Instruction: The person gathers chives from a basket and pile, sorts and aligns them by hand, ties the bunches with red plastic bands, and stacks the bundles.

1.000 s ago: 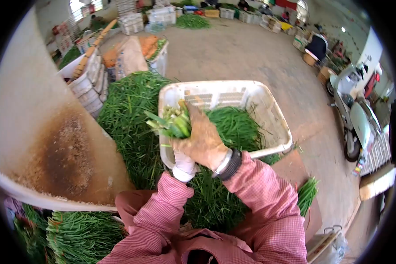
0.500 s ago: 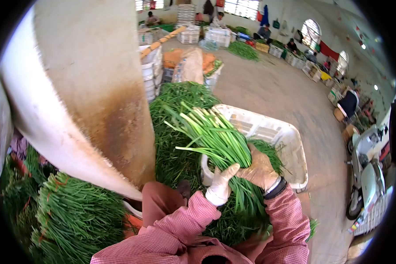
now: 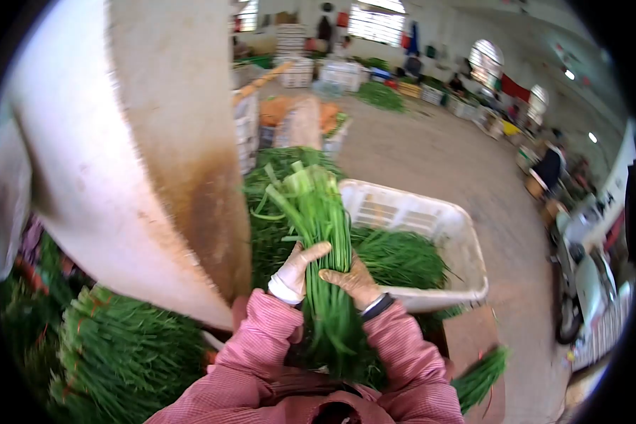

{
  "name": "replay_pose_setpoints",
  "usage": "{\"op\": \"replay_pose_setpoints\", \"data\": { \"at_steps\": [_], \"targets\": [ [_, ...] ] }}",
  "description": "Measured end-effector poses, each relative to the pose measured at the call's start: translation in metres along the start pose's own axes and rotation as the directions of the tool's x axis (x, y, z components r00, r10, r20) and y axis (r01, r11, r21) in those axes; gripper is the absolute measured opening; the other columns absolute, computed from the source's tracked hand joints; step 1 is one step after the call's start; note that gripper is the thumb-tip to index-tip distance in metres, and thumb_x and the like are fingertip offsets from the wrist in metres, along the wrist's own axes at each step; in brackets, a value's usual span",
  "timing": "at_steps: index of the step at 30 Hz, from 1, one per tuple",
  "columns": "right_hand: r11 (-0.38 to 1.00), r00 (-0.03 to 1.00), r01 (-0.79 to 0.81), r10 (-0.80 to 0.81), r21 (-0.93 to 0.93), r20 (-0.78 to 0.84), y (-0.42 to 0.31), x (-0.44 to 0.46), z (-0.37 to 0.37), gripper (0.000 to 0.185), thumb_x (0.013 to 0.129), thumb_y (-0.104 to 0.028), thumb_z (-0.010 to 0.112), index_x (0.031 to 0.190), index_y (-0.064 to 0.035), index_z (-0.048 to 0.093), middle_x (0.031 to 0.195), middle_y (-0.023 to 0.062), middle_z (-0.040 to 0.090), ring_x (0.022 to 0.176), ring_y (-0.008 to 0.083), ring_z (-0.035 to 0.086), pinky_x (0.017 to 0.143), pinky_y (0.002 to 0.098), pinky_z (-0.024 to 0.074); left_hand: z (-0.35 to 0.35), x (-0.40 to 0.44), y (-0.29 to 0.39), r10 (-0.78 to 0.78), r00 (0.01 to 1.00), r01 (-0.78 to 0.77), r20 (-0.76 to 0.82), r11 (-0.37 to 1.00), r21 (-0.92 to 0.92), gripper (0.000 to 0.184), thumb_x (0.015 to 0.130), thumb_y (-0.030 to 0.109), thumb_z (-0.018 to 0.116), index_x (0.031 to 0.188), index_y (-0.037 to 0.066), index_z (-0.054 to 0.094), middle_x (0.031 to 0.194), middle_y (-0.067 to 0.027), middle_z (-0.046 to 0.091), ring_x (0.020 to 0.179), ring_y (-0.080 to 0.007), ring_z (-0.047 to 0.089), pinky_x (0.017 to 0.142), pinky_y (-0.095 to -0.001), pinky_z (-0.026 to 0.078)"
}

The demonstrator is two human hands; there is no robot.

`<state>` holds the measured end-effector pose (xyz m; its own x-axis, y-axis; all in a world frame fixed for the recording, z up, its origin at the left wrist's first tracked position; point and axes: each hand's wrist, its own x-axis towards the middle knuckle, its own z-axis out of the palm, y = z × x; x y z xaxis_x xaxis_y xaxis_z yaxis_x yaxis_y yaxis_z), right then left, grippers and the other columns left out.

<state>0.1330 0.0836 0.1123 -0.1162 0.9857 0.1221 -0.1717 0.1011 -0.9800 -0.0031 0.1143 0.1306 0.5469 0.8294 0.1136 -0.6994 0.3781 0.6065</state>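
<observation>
A thick bunch of garlic chives (image 3: 321, 219) stands nearly upright in front of me, its pale stem ends up and its leaves hanging toward my lap. My left hand (image 3: 295, 272), in a pale glove, is closed around its left side with the thumb across the stems. On the opposite side my right hand (image 3: 357, 281), also gloved, grips the bunch, thumb in front. Just right of it, more loose chives (image 3: 403, 258) lie in a white plastic crate (image 3: 473, 244). A heap of loose greens (image 3: 265, 226) is behind and left of the bunch.
A large stained pale pillar (image 3: 169, 92) rises close at my left. Tied chive bundles (image 3: 127, 346) are stacked beyond it, and another bundle (image 3: 482, 378) lies at lower right. A scooter (image 3: 590, 283) stands at right. Several people and stacked crates (image 3: 293, 71) line the far walls.
The bunch has swung from leaning left over the crate to nearly upright. Both hands have moved left, the right one more, uncovering the chives in the crate. The view has shifted slightly.
</observation>
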Motion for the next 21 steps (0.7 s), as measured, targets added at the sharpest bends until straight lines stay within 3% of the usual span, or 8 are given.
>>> {"op": "replay_pose_setpoints", "data": {
  "at_steps": [2,4,5,6,12,14,16,21],
  "targets": [
    [0.923,0.978,0.057,0.025,0.379,-0.208,0.01,-0.032,-0.009,0.069,0.063,-0.019,0.076,0.118,-0.0036,0.038,0.109,0.006,0.053,0.097,0.0176,0.051,0.086,0.0292,0.0417,0.025,-0.003,-0.015,-0.086,0.993,0.045,0.078,0.902,0.429,0.096,0.064,0.009,0.072,0.134,0.006,0.007,0.123,-0.0116,0.039,0.111,-0.0206,0.041,0.095,-0.0311,0.033],
    [0.832,0.898,0.164,0.095,0.529,-0.429,0.003,-0.046,-0.008,0.056,0.068,-0.016,0.073,0.113,-0.0035,0.043,0.103,0.0051,0.055,0.09,0.017,0.054,0.081,0.0283,0.0447,0.0,-0.012,-0.059,0.038,0.96,-0.253,0.277,0.541,0.802,0.108,0.06,0.009,0.076,0.135,0.006,-0.002,0.129,-0.012,0.032,0.116,-0.0211,0.035,0.098,-0.0316,0.029],
    [0.809,0.862,0.202,0.121,0.552,-0.492,0.001,-0.056,-0.008,0.054,0.069,-0.017,0.072,0.113,-0.0032,0.043,0.103,0.0054,0.055,0.089,0.0169,0.054,0.079,0.0287,0.0451,-0.005,-0.019,-0.069,-0.104,0.942,-0.171,0.318,0.666,0.726,0.113,0.057,0.011,0.078,0.135,0.008,-0.004,0.132,-0.012,0.027,0.119,-0.0215,0.032,0.099,-0.0321,0.026],
    [0.78,0.827,0.237,0.151,0.579,-0.542,0.001,-0.064,-0.006,0.053,0.071,-0.017,0.07,0.114,-0.0029,0.043,0.102,0.0057,0.055,0.088,0.0169,0.054,0.078,0.0292,0.0455,-0.016,-0.027,-0.089,-0.182,0.936,-0.038,0.301,0.798,0.601,0.112,0.057,0.018,0.078,0.135,0.006,0.0,0.132,-0.0129,0.027,0.121,-0.0199,0.027,0.099,-0.0318,0.026],
    [0.916,0.772,0.291,-0.054,0.277,-0.633,0.044,-0.095,-0.013,0.051,0.082,-0.031,0.056,0.12,-0.0012,0.039,0.11,0.0087,0.051,0.093,0.02,0.053,0.081,0.029,0.044,-0.032,-0.087,-0.048,-0.686,0.726,0.535,0.048,0.608,0.586,0.05,0.065,0.004,0.066,0.111,0.003,0.048,0.086,-0.0075,0.061,0.073,-0.013,0.055,0.063,-0.0252,0.046],
    [0.558,0.868,0.269,0.212,0.785,-0.448,0.057,-0.103,-0.04,0.042,0.085,-0.031,0.05,0.115,-0.0014,0.044,0.105,0.01,0.054,0.089,0.0212,0.056,0.078,0.03,0.0465,-0.039,-0.111,-0.016,-0.829,0.559,0.6,-0.019,0.389,0.699,0.042,0.065,0.006,0.067,0.105,0.001,0.053,0.083,-0.0087,0.061,0.079,-0.0146,0.055,0.069,-0.0265,0.046],
    [0.525,0.917,0.202,0.194,0.827,-0.348,0.074,-0.107,-0.06,0.035,0.086,-0.03,0.048,0.108,-0.0029,0.049,0.098,0.0102,0.058,0.084,0.021,0.058,0.074,0.031,0.0492,-0.07,-0.141,-0.012,-0.871,0.49,0.495,0.034,0.31,0.812,0.036,0.065,0.005,0.065,0.1,0.0,0.056,0.082,-0.0081,0.061,0.078,-0.0144,0.055,0.068,-0.0269,0.046],
    [0.793,0.739,0.033,0.39,0.608,-0.549,0.113,-0.109,-0.07,0.019,0.085,-0.016,0.045,0.097,-0.0046,0.055,0.057,-0.0032,0.042,0.044,0.0091,0.035,0.038,0.0226,0.0282,-0.049,-0.183,-0.015,-0.933,0.359,0.574,-0.02,0.204,0.793,0.033,0.061,0.002,0.064,0.093,0.002,0.059,0.087,-0.0041,0.061,0.076,-0.0136,0.055,0.068,-0.025,0.045]
  ]
}}
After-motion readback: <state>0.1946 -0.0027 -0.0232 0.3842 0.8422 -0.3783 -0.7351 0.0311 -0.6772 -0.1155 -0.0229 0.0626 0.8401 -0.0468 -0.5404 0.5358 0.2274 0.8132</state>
